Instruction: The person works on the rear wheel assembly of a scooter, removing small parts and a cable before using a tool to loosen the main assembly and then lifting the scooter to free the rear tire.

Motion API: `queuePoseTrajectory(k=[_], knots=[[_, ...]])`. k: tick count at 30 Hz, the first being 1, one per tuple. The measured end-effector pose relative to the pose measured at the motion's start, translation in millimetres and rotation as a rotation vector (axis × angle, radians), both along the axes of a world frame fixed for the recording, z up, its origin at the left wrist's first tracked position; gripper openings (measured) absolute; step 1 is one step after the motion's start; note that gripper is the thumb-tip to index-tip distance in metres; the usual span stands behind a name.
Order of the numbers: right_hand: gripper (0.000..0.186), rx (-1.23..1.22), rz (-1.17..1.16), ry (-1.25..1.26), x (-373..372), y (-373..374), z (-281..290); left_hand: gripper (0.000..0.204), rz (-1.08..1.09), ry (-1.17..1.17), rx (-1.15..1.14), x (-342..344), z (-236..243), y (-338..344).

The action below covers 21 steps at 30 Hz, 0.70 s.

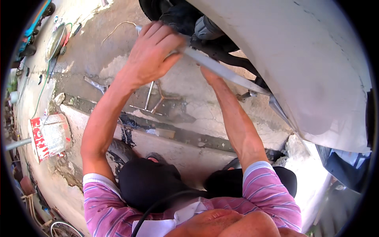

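Observation:
My left hand (156, 49) is wrapped around a long grey metal bar (225, 71) that slants down to the right along the edge of a white vehicle body panel (312, 67). A short pale tip of the bar pokes out beyond my knuckles. My right hand (211, 75) reaches up behind the bar toward the dark underside parts (233, 59) of the vehicle. The bar hides its fingers, so their grip does not show. Between my forearms, a T-shaped wrench (149, 96) and a rusty Y-shaped wrench (161, 96) lie on the concrete, with an open-end wrench (94, 84) to their left.
A white and red bucket (55, 136) lies at the left. Beyond it, a green hose (41, 93) runs toward a round pan (55, 41). A concrete ledge (185, 152) crosses before my knees, with a small block (165, 133) beside it. Broken concrete (296, 154) lies at the right.

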State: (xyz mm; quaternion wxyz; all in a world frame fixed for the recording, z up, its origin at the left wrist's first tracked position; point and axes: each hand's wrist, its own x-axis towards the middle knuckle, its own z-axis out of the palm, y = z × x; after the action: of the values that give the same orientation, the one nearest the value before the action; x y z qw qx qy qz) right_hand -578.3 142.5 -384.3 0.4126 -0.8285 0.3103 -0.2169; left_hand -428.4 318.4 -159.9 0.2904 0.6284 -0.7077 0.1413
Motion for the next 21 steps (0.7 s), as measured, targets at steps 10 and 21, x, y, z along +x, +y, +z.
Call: queuePoseTrajectory(k=[10, 21], knots=[[0.025, 0.036, 0.098, -0.276, -3, 1, 9, 0.039, 0.04, 0.109, 0.032, -15, -18, 20], [0.028, 0.903, -0.068, -0.433, 2, 3, 38, 0.043, 0.07, 0.261, 0.035, -22, -55, 28]])
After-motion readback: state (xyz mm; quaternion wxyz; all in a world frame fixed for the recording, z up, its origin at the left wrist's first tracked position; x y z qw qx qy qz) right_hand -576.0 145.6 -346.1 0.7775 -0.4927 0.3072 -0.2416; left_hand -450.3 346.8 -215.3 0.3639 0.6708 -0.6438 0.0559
